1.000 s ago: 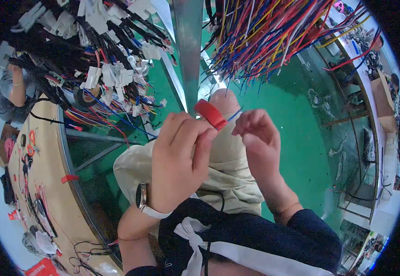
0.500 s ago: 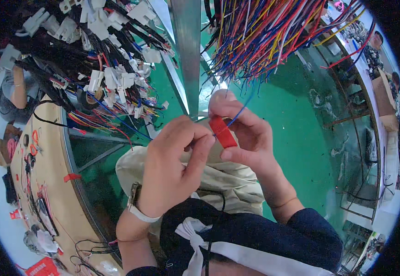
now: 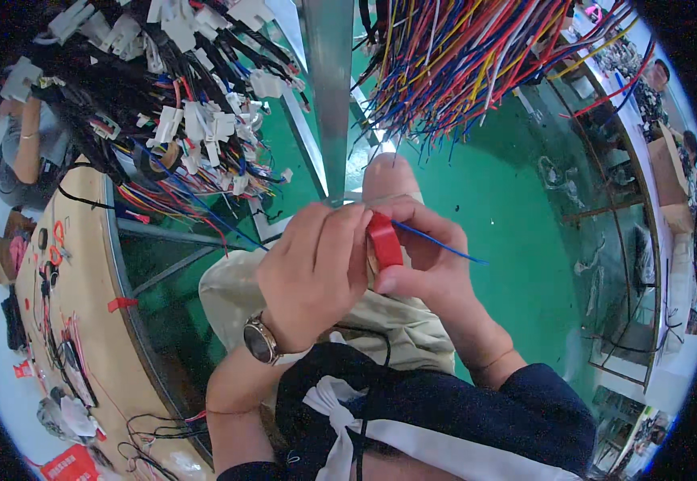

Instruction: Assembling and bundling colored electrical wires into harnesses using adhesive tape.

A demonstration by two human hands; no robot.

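Observation:
A roll of red tape (image 3: 385, 243) is gripped between the fingers and thumb of my right hand (image 3: 435, 255). My left hand (image 3: 304, 260) is closed in a pinch against the near-left side of the roll, its fingertips touching the tape. A blue wire (image 3: 440, 239) comes out beside the roll and points off to the right across my right hand. More blue wire (image 3: 240, 232) runs from the left bundle toward my left hand. What exactly my left fingertips pinch is hidden behind the fingers.
Wire harnesses with white connectors (image 3: 204, 128) hang at upper left, loose coloured wires (image 3: 460, 64) at upper right. A metal post (image 3: 324, 96) stands between them. A wooden table (image 3: 92, 321) with orange scissors (image 3: 60, 244) lies left; a rack (image 3: 645, 240) stands right.
My left hand has turned over at the wrist, bringing the watch face into view, and moved onto the tape. The blue wire's free end has swung from pointing up to pointing right.

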